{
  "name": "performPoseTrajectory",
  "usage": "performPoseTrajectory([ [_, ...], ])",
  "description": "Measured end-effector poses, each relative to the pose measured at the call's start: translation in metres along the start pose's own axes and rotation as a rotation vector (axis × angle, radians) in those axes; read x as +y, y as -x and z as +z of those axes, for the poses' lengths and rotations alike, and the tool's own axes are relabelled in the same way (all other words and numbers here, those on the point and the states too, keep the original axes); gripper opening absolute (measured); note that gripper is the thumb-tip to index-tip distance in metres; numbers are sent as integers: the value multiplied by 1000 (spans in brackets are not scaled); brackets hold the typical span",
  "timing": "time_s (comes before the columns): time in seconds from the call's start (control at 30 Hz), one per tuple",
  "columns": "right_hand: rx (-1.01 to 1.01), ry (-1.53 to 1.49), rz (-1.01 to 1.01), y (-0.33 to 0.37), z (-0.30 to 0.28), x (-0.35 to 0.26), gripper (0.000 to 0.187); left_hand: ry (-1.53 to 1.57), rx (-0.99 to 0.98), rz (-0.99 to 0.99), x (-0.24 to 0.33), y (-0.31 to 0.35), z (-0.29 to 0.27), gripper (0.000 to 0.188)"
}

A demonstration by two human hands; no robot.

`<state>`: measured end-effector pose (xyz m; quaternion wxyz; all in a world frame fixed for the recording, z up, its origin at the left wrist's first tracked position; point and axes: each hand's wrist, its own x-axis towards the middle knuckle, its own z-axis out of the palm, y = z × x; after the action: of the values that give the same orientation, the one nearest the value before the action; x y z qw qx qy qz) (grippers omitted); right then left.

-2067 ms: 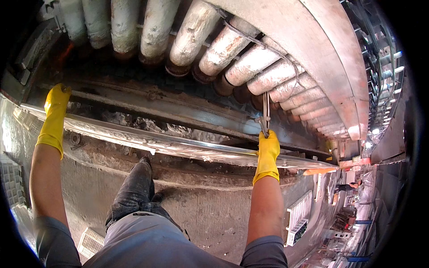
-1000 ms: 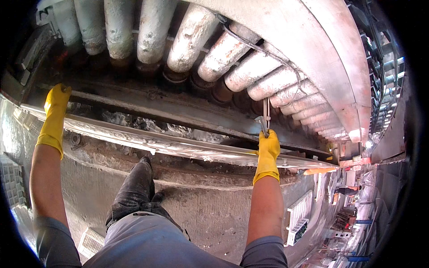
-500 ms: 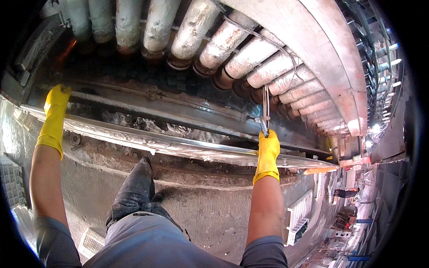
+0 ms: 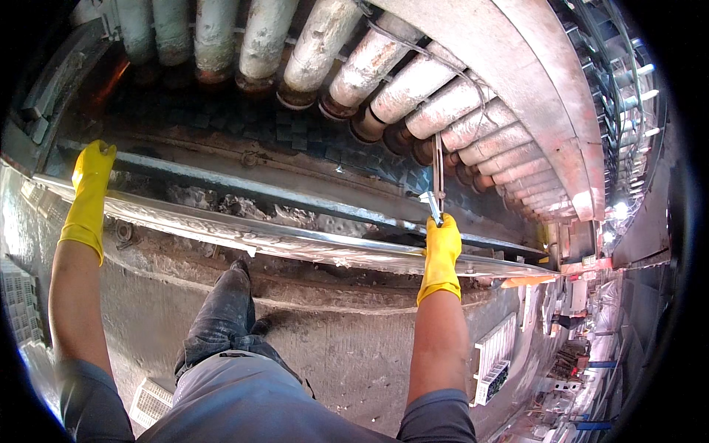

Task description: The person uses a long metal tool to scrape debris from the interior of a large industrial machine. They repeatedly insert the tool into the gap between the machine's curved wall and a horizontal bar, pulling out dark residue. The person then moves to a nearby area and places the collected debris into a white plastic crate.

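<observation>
Right hand (image 4: 442, 249), yellow glove: fingers clamped on metal rod (image 4: 439, 171), far end lost among pipes (image 4: 413, 85). Left hand (image 4: 91, 177): fingers flat, together, on rail (image 4: 281, 240).

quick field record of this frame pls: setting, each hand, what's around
setting: industrial machine with a row of pale, crusted rollers
left hand: yellow glove, resting on the long shiny metal rail, near its left end
right hand: yellow glove, shut on a slim metal tool pointing up toward the rollers
below rail: grimy curved machine wall
body: dark-trousered leg braced against the wall
far right: factory aisle, white crates
</observation>
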<state>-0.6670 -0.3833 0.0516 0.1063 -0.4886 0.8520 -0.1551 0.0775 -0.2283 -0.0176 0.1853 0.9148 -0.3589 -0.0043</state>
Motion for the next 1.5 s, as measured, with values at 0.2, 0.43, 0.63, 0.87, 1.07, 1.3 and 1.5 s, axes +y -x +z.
performPoseTrajectory([
  [0.2, 14, -18, -9, 11, 0, 10, 45, 11, -11, -15, -8, 11, -2, 42],
  [0.43, 36, -41, -24, 29, 3, 31, 44, 6, 19, -6, -34, 27, 4, 44],
  [0.63, 23, -64, -15, 42, 4, 44, 44, -2, 165, 95, -59, 40, 15, 48],
  [0.87, 17, -56, -8, 55, 0, 58, 44, 27, 123, 98, -70, 51, 20, 47],
  [1.07, 18, -37, -18, 65, 0, 63, 44, 15, 155, 96, -78, 61, 21, 46],
  [1.3, 35, -27, -21, 78, -1, 77, 43, 53, 63, 26, -75, 83, 12, 44],
  [1.5, 29, -57, -20, 86, 3, 87, 43, 135, 95, 14, -92, 91, 14, 42],
])
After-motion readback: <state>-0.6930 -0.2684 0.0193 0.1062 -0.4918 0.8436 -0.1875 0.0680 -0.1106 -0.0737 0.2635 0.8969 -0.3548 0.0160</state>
